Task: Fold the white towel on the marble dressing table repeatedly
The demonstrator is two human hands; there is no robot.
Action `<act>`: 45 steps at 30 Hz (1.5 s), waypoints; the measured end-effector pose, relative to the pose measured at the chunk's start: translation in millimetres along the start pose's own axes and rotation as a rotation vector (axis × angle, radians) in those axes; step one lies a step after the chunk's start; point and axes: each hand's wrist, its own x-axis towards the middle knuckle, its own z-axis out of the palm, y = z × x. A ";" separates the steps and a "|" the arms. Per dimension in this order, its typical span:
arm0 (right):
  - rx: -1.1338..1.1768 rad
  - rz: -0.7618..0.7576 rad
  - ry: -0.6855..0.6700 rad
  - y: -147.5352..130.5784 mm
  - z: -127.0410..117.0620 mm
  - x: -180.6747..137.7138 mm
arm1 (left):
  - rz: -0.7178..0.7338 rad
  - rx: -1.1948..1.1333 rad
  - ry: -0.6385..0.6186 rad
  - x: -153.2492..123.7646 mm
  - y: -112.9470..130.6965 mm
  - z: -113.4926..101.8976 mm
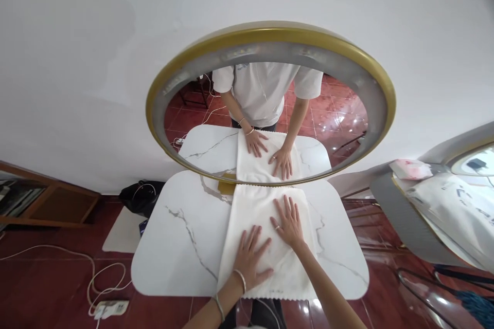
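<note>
We see a plain white cloth (287,270), a white tabletop (164,257) with grey-brown marble veining, a gold mirror frame (270,36) with a grey inner band, dark red floor tiles (46,293) and a pale grey wall (77,61).

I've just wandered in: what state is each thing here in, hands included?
Left hand: palm down on the cloth, fingers spread.
Right hand: palm down on the cloth, fingers spread.
White scallop-edged cloth: laid out flat; whether folded, unclear.
White marble-patterned table: partly covered by the cloth.
Gold-rimmed oval mirror: reflecting both hands.
Black bag: slumped.
White power strip: on the floor, with cable attached.
</note>
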 end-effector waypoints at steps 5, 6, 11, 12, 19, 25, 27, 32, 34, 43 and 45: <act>0.014 -0.073 -0.024 -49.2 8.0 11.3 | 0.000 0.031 0.023 -30.4 -35.1 -20.4; 0.020 -0.084 -0.025 -62.7 10.5 14.9 | -0.003 0.051 0.032 -38.5 -44.0 -25.5; 0.064 -0.131 -0.029 -138.1 25.0 36.0 | -0.037 0.156 0.089 -83.3 -92.5 -55.1; 0.072 -0.141 -0.031 -152.9 27.6 39.9 | -0.048 0.168 0.099 -93.0 -101.4 -60.9; 0.114 -0.181 -0.009 -215.1 36.7 52.1 | -0.210 0.189 0.153 -122.8 -144.7 -76.1; 0.100 -0.166 0.030 -221.3 47.1 60.5 | -0.470 0.180 0.322 -55.9 -190.0 -79.3; 0.100 -0.176 0.046 -226.5 55.0 71.8 | -0.520 0.179 0.310 -37.6 -208.4 -83.4; 0.115 -0.134 0.080 -244.5 78.6 117.0 | -0.582 0.138 0.286 -11.5 -245.3 -95.3; 0.127 -0.098 0.097 -249.1 85.7 135.6 | -0.588 0.129 0.288 -1.4 -253.8 -99.9; 0.155 -0.043 0.044 -251.1 84.6 159.8 | -0.586 0.137 0.253 28.3 -264.2 -112.1; 0.169 -0.060 0.095 -250.7 82.9 151.7 | -0.595 0.148 0.260 20.2 -258.7 -110.0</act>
